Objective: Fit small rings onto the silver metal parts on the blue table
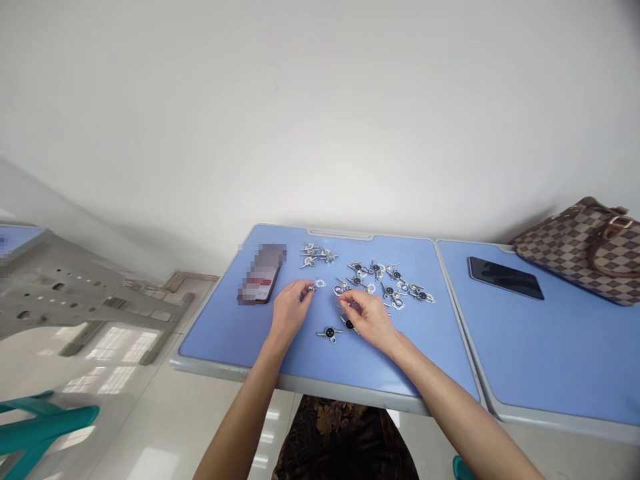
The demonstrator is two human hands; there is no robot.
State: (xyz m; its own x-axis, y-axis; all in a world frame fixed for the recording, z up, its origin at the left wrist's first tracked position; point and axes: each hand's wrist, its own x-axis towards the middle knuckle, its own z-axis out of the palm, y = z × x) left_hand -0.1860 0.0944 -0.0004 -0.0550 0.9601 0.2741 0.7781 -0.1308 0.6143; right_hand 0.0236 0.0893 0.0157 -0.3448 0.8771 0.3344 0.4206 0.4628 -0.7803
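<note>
My left hand (291,308) pinches a small silvery metal part (313,287) between thumb and fingertips, beside a flat metal loop (321,283) that may belong to it. To its right, my right hand (369,319) has thumb and forefinger pressed together; whatever is between them is too small to tell. Partly under that hand lies a metal piece with a round black centre (349,323). A similar black-centred piece (330,333) rests nearer the front edge. Several more such pieces (390,291) are scattered beyond my right hand. At the back sits a small pile of plain metal parts (318,255).
A phone (261,275) with a lit, partly blurred screen lies left on the blue table (225,333). On the adjoining table (550,353) are a dark phone (506,277) and a checked handbag (585,250). A white wall (320,133) stands behind. A green stool (45,427) is at lower left.
</note>
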